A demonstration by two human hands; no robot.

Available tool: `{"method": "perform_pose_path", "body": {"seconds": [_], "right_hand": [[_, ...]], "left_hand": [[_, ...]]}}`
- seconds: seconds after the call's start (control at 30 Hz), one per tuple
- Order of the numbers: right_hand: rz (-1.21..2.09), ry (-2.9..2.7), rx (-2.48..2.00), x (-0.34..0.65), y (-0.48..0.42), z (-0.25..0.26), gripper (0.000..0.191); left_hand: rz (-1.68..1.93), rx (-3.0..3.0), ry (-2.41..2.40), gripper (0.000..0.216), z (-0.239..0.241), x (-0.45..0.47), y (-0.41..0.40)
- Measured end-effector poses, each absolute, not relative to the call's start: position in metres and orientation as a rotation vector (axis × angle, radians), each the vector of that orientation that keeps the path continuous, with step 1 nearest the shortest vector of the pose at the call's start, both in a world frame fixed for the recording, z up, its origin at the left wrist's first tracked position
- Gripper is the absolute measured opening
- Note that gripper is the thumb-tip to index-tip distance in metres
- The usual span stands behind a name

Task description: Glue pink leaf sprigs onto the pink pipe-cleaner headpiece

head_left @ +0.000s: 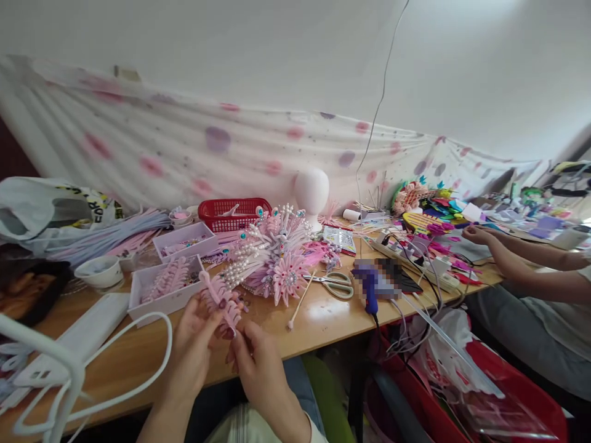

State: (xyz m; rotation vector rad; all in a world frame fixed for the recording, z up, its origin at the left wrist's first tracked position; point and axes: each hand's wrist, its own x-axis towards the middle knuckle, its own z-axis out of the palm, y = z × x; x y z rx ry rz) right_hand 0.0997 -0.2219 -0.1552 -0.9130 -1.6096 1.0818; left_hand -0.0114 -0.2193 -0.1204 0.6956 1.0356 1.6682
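Observation:
Between my two hands is a pink feather-shaped craft piece (pixel 213 290) with curled fringes along its sides. My left hand (pixel 196 335) pinches it around the middle, thumb on top. The fingertips of my right hand (pixel 258 357) are closed on its lower end. Just behind, a white box (pixel 138 301) holds similar pink fringed pieces. To the right of that box stands a large bunch of pink and white flowers (pixel 277 246) with pearl strands and gems. Scissors (pixel 339 285) and a thin stick (pixel 302 300) lie on the table beside it.
A purple glue gun (pixel 370 295) lies near the table edge by a power strip (pixel 415 261). Behind are a red basket (pixel 210 215) and a white foam head (pixel 313 187). At left, a white cable (pixel 168 344) loops over the table. A co-worker's arms (pixel 512 249) reach in from the right.

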Motion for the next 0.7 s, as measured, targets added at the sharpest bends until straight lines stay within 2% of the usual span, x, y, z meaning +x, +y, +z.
{"method": "perform_pose_path", "body": {"seconds": [0.23,0.4,0.7], "right_hand": [[1.195,-1.544,-0.929,0.110,-0.216,-0.163,0.043],[1.376,-1.416,-0.902,0.110,-0.218,-0.163,0.052],[1.339,-1.375,-0.856,0.111,-0.217,-0.166,0.042]], "left_hand": [[1.692,0.729,1.190,0.060,-0.144,-0.013,-0.220],[1.713,0.758,1.269,0.056,-0.139,-0.017,-0.218],[1.714,0.744,1.262,0.049,-0.127,-0.011,-0.211]]}}
